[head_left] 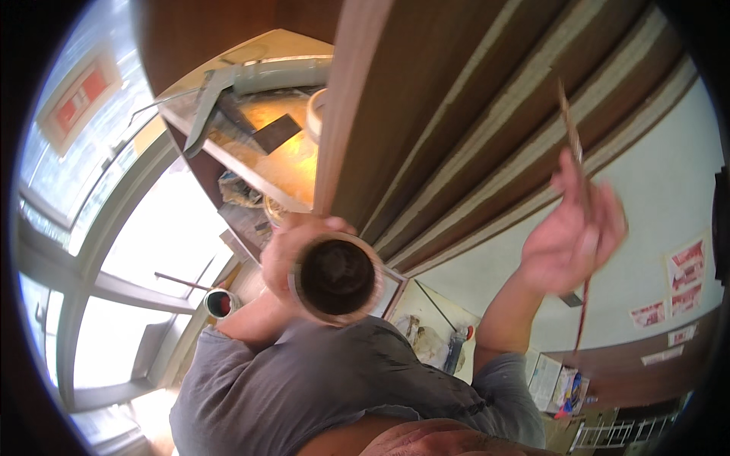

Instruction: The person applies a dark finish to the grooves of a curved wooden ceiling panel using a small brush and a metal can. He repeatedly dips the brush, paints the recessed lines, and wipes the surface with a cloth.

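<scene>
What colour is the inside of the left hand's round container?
Very dark brown inside the round container in the left hand; best seen in the head view.

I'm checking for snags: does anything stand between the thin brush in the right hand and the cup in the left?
Nothing visible stands between the thin brush in the right hand and the open cup in the left hand; the brown boards show behind that gap, though one view leaves depth uncertain.

bright windows [152,220] glowing at nine o'clock, grey pipe-like object [277,74] lying at eleven, dark rectangular piece [277,134] resting toward half past ten, red-and-white papers [687,263] hanging at three
</scene>
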{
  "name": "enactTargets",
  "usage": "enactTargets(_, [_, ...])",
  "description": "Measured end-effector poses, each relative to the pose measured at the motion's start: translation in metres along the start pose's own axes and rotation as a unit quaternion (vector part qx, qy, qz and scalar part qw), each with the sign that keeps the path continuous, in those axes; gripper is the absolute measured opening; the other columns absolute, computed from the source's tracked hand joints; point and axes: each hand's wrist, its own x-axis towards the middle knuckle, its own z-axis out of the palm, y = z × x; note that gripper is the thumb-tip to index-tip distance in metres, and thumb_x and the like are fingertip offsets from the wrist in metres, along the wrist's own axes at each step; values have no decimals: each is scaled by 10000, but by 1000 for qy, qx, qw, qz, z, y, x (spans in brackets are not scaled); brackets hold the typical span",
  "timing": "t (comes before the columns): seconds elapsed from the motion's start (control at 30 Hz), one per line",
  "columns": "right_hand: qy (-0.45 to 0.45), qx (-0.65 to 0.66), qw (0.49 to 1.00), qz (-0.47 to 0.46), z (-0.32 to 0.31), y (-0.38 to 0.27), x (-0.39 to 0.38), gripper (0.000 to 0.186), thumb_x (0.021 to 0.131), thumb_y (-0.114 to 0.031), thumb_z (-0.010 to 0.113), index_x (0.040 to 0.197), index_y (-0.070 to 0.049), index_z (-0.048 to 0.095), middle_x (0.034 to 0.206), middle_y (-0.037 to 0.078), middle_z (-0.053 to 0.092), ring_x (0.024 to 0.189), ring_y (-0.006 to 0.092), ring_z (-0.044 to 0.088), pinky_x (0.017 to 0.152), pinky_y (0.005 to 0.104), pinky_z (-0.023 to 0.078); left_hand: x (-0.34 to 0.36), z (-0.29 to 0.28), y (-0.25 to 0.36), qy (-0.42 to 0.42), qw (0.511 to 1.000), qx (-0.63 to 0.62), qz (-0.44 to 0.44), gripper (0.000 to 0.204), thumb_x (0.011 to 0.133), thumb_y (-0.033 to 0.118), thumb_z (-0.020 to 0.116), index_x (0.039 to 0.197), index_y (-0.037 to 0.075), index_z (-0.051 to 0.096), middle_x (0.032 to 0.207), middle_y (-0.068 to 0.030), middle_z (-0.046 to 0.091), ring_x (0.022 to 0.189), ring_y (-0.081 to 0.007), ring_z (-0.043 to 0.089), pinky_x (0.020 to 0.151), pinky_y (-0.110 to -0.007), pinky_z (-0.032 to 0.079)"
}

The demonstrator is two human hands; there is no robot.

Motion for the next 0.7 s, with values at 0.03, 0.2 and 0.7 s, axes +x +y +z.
enactTargets(0.03, [-19, 56, 998, -28, 12, -12, -12, 448, 1038, -276, 456, 1416, -36, 431, 1126, 237, 646, 1003, 381, 690, 970, 559, 549, 2, 1, 4, 1, 999, -45, 15, 731, 782, 375, 893, 1292, -61, 603, 1040, -158, 727, 898, -248, 713, 787, -346, 566])
enactTargets(0.2, [-102, 192, 975, 37, 50, -46, -59, 252, 969, -226, 733, 1058, -65, 560, 949, 118, 673, 817, 283, 728, 849, 546, 610, -6, -4, 19, -154, 978, -124, -67, 775, 795, 443, 861, 1307, -90, 626, 1149, -191, 708, 1007, -287, 694, 872, -369, 540])
enactTargets(0.7, [-156, 332, 918, 149, 109, -48, -109, 301, 1026, -258, 642, 1106, 33, 643, 1120, 238, 683, 1131, 381, 668, 955, 462, 550, -28, -14, 37, -67, 900, -399, -163, 787, 765, 449, 897, 1298, -67, 633, 1416, -232, 524, 1387, -375, 487, 1132, -477, 386])
